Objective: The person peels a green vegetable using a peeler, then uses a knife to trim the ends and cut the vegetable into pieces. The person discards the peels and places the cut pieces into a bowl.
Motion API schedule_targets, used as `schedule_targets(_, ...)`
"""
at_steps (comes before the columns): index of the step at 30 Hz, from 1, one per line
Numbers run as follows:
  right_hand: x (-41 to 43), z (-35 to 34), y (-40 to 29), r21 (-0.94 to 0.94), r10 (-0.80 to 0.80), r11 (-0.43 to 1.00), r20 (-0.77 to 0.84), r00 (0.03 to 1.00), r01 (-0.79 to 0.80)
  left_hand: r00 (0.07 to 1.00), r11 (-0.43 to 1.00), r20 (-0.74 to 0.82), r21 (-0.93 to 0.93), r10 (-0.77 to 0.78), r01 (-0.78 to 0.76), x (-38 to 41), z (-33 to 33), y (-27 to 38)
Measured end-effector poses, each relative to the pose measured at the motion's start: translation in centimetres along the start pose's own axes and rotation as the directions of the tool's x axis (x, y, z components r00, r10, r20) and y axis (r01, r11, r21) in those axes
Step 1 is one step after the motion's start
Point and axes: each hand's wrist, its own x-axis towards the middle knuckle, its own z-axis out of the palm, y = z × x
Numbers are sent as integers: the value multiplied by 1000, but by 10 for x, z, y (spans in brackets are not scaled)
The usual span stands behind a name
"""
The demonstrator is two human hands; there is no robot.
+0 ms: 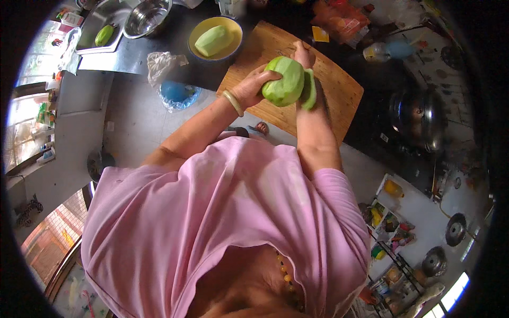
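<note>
A pale green, partly peeled gourd (pixel 283 81) is gripped in my left hand (pixel 256 85), with the thumb pressed on its near side. A bangle is on that wrist. My right hand (pixel 304 55) is just beyond the gourd, its fingers curled; whatever it may hold is hidden. A thick strip of green peel (pixel 308 90) hangs beside the gourd, in front of my right forearm. Below both hands lies a wooden cutting board (pixel 342 99) at the counter's edge. To its left, a yellow bowl with a blue rim (pixel 238 37) holds another peeled gourd (pixel 212 41).
A steel basin (pixel 147 18) stands by the sink (pixel 85 43), where a green vegetable (pixel 104 35) lies. A crumpled plastic bag (pixel 163 65) hangs over the counter edge above a blue bag-lined bin (pixel 177 92). A lidded wok (pixel 417 115) and a red package (pixel 342 20) are at right.
</note>
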Motion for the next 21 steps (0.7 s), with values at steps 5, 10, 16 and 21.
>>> schedule_targets(5, -18, -17, -31, 294, 224, 938, -116, 968, -182, 1000, 952, -13, -306, -18, 13, 5, -28, 16)
schedule_targets(10, -69, -21, -67, 474, 155, 866, 50, 987, -160, 996, 926, -90, -376, -6, -28, 17, -44, 10)
schedule_targets(16, -141, -9, -75, 495, -100, 868, 103, 990, 36, 972, 965, -214, -259, -94, 36, 11, -15, 18)
schedule_targets(21, -139, -5, -55, 450, -292, 850, -29, 956, 273, 986, 963, -128, -260, -103, 67, 11, -12, 15)
